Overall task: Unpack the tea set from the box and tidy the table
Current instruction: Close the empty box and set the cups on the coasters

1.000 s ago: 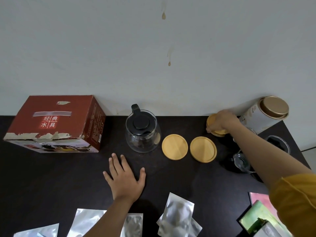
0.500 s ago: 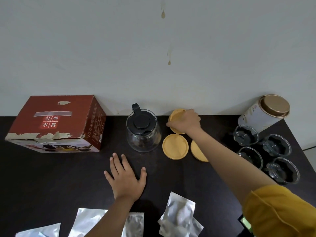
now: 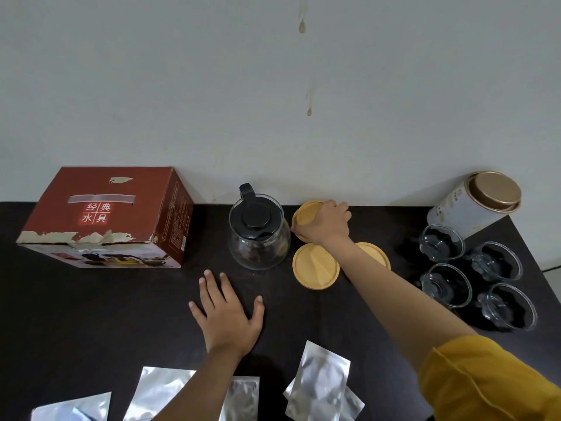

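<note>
My right hand (image 3: 324, 223) grips a round wooden coaster (image 3: 306, 212) near the wall, just right of the glass teapot (image 3: 258, 238) with its black lid. Two more wooden coasters lie in front of it: one (image 3: 315, 265) in full view, the other (image 3: 376, 253) partly under my forearm. My left hand (image 3: 226, 314) rests flat on the dark table (image 3: 91, 314), fingers spread, holding nothing. The red tea set box (image 3: 106, 217) stands closed at the back left. Several glass cups (image 3: 476, 275) cluster at the right.
A white tin with a gold lid (image 3: 476, 205) lies tilted at the back right against the wall. Several silver foil pouches (image 3: 318, 387) lie along the near edge. The table's right edge runs past the cups.
My right hand carried the coaster from beside the tin leftward to beside the teapot, uncovering the glass cups. My left hand stayed flat in place.
</note>
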Tool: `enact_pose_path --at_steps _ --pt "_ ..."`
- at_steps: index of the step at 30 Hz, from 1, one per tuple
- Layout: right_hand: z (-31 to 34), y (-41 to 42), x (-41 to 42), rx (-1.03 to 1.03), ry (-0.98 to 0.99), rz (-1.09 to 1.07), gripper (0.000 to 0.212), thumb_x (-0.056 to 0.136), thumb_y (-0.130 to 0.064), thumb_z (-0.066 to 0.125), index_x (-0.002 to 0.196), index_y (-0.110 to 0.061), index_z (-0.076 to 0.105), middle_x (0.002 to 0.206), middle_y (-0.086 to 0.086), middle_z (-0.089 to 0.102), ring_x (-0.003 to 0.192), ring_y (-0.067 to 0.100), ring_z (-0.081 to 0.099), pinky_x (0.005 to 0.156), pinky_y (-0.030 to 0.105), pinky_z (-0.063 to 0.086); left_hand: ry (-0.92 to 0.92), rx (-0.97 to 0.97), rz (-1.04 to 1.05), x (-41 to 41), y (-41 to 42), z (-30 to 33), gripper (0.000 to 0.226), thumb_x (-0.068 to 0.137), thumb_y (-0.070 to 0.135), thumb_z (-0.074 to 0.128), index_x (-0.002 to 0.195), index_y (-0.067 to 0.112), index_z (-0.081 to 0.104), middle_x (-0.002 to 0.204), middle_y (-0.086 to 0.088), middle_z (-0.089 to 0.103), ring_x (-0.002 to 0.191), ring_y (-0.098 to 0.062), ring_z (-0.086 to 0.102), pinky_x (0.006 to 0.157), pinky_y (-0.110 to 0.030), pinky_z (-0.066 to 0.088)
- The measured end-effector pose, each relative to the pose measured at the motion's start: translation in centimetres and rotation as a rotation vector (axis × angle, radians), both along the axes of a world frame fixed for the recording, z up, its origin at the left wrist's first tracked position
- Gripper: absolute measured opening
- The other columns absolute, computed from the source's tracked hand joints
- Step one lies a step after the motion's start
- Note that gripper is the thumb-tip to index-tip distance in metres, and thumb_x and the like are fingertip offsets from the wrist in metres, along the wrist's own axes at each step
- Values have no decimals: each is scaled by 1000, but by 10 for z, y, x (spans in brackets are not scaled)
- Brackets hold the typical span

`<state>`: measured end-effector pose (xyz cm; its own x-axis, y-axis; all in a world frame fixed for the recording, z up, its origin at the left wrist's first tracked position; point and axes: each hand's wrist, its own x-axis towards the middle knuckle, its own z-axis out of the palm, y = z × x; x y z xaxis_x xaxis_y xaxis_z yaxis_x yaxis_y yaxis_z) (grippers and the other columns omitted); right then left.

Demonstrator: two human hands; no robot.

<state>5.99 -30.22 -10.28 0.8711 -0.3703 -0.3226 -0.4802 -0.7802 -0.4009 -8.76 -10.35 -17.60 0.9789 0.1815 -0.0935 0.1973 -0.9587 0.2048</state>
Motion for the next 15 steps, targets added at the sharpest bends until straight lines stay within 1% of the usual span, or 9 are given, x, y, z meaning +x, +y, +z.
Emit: enact_pose_path --at_steps 5,10,15 --pt "6 -39 -7 -49 -24 -38 99 62 -52 82 132 -1 34 132 17 37 125 34 36 91 38 46 9 -5 2 -1 0 0 91 78 67 28 143 3 33 156 -20 19 144 -36 15 106 -65 22" --pt "6 -74 -18 -101 -36 -95 104 58 -58 84 130 1 36 129 18 45 123 34 41 90 41 47 7 5 -1 -1 0 0 90 78 66 28 142 2 35 154 -21 22 143 -37 18 105 -66 24" --pt "0 -79 -25 -91 -97 -123 100 59 -56 83 128 0 37 128 17 46 121 33 44 91 41 46 15 9 -1 0 0 -1 90 79 66 29 141 2 36 154 -21 23 143 -37 19 104 -66 25"
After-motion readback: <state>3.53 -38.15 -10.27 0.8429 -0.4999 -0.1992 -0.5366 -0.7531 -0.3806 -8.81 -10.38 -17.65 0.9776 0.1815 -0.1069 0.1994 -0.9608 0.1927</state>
